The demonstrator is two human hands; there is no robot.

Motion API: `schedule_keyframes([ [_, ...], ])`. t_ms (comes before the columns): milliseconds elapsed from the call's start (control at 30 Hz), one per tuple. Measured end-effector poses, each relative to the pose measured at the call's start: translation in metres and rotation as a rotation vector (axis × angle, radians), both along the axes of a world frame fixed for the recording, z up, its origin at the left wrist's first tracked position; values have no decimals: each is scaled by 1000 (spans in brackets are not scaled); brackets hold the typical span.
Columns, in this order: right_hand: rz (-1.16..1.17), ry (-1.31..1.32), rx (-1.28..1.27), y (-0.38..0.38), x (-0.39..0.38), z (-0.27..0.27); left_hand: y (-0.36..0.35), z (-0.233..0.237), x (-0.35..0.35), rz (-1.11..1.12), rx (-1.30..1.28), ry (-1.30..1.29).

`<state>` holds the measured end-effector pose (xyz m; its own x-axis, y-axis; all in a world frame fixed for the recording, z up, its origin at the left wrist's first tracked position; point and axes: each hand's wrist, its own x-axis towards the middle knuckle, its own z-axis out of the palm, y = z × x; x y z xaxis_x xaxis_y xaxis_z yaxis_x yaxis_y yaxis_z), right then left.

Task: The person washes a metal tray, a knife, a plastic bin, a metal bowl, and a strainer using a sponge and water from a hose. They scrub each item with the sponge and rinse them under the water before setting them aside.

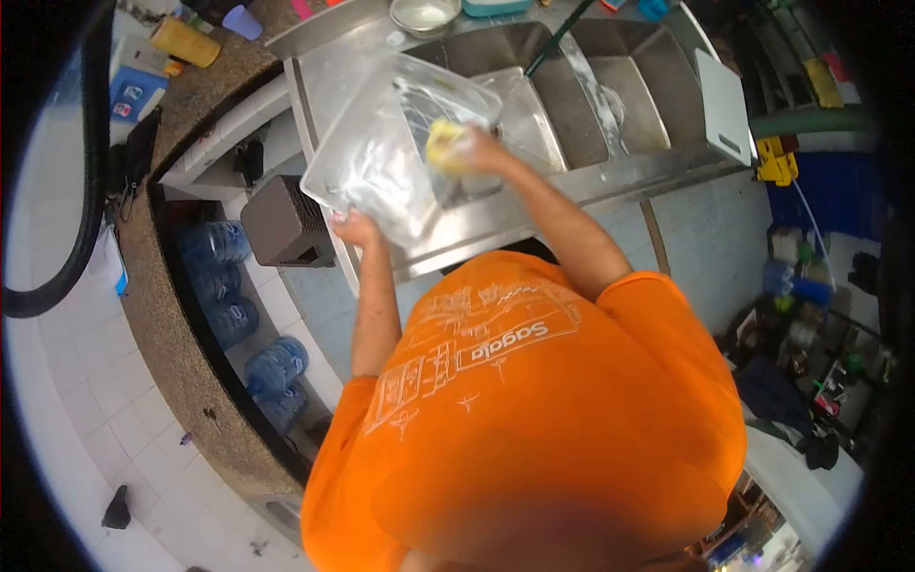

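A large clear plastic container (367, 143) is tilted over the steel drainboard and the edge of the sink. My left hand (356, 229) is closed on its near left rim. Inside the container or against its wall, my right hand (484, 151) presses a yellow sponge (444, 147); motion blurs the hand and sponge a little. White streaks, perhaps suds, show on the plastic near the sponge.
Two steel sink basins (624, 100) lie to the right, with a dark green hose or pipe (558, 40) across them. A metal bowl (426, 13) stands at the back. A white cutting board (722, 107) leans at the right end. Blue water jugs (276, 364) sit below left.
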<state>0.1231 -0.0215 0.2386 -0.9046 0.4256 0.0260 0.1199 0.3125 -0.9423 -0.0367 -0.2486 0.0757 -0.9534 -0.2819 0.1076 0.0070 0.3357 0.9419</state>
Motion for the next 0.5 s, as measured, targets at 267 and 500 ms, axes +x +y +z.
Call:
schedule_keyframes([
  [267,-1094,123,-566,137,188,24,92,75,-14,168,121,-186],
  [500,-1096,72,-616,237,276,-43,102,188,91,-87,-290,252],
])
